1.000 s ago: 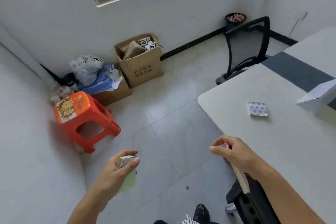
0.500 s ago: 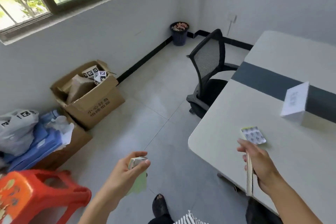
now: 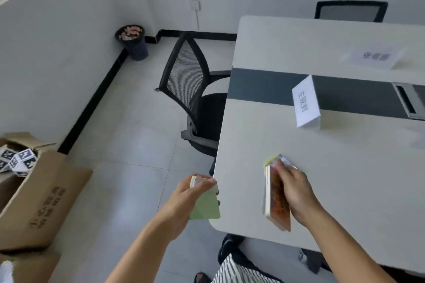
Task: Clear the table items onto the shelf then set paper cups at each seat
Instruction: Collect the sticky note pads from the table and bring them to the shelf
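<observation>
Left hand [image 3: 184,195]: closed on green packet [image 3: 204,208], held off the table [image 3: 345,179] corner. Right hand [image 3: 296,190]: clamped on orange book [image 3: 278,200] (upright on edge) over the tabletop, fingertips reaching what may be a blister pack [image 3: 284,159], blurred. Name card [image 3: 305,103] stands beyond.

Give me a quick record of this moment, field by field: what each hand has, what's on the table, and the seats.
left hand: holds a green packet, off the table's corner
right hand: over the table, holds an orange-covered booklet, fingertips on the blister pack
table: two white name cards, near one, far one
seats: mesh chair at table's left end; another chair at far side
paper cups: none visible
</observation>
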Demonstrator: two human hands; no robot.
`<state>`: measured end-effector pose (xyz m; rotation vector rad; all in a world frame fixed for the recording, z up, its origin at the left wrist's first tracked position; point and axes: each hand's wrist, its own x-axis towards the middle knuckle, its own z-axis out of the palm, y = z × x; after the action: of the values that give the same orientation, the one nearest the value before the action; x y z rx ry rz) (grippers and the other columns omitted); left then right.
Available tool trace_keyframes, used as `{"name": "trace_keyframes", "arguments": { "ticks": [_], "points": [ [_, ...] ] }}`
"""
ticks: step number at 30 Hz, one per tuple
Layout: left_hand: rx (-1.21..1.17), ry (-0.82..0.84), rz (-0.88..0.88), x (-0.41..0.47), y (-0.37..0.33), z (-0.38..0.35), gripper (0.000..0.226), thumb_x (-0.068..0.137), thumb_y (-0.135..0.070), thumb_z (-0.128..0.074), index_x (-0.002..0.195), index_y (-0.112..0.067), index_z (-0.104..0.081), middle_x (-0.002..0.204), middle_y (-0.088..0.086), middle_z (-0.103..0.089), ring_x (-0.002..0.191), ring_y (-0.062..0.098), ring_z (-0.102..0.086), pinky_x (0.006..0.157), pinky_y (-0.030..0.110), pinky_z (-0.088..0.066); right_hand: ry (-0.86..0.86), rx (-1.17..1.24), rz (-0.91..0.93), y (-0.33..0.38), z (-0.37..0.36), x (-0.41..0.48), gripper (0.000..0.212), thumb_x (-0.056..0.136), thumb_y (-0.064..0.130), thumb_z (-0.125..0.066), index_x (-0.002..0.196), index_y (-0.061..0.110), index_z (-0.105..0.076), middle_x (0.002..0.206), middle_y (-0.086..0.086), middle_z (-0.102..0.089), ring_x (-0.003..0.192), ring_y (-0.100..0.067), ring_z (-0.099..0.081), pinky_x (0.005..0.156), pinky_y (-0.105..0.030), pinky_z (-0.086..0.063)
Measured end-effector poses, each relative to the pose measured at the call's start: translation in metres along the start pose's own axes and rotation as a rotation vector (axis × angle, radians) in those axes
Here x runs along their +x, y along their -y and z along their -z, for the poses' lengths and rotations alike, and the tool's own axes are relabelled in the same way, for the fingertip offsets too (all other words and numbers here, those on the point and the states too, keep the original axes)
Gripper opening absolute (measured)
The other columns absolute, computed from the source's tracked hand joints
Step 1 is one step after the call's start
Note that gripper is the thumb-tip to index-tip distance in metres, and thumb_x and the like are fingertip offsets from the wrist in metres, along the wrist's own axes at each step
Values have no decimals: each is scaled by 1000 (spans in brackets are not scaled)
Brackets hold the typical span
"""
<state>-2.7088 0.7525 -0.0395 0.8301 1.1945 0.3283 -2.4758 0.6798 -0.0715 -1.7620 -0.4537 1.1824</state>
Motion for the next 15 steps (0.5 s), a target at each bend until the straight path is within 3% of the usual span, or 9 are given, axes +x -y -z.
{"name": "trace_keyframes", "arguments": {
  "ticks": [3,6,9,12,15],
  "points": [
    [15,15,23,26,-17,-12,34,80,-33,-73,104,-11,-63,95,15,-71,85,33,-69,85,50,-54,132,85,13,16,-11,27,27,100,22,-48,89,8,-69,70,11,-69,73,-12,-62,68,-26,-48],
    [46,1,54,53,-30,-16,52,72,-46,-71,110,-11,-63,99,14,-71,87,30,-68,74,42,-56,236,156,-27,30,-26,52,20,98,14,-51,97,9,-71,92,-4,-74,83,-17,-68,72,-32,-56],
    [103,82,87,73,-40,-22,62,78,-53,-68,121,-9,-60,110,20,-71,99,40,-68,78,44,-57,215,174,1,34,-40,63,16,95,12,-58,93,12,-73,87,-5,-75,77,-15,-69,66,-27,-56],
    [178,121,130,92,-48,-33,47,84,-31,-70,122,-5,-58,108,20,-73,99,38,-70,87,50,-55,172,171,31,32,-46,74,13,89,10,-66,84,17,-75,79,0,-76,72,-7,-70,63,-18,-55],
    [261,157,164,114,-53,-40,37,87,-8,-65,121,0,-55,104,19,-74,96,35,-72,84,47,-57,101,32,54,15,-36,99,5,84,21,-73,85,17,-76,87,2,-76,84,-9,-69,77,-26,-55]
  ]
}}
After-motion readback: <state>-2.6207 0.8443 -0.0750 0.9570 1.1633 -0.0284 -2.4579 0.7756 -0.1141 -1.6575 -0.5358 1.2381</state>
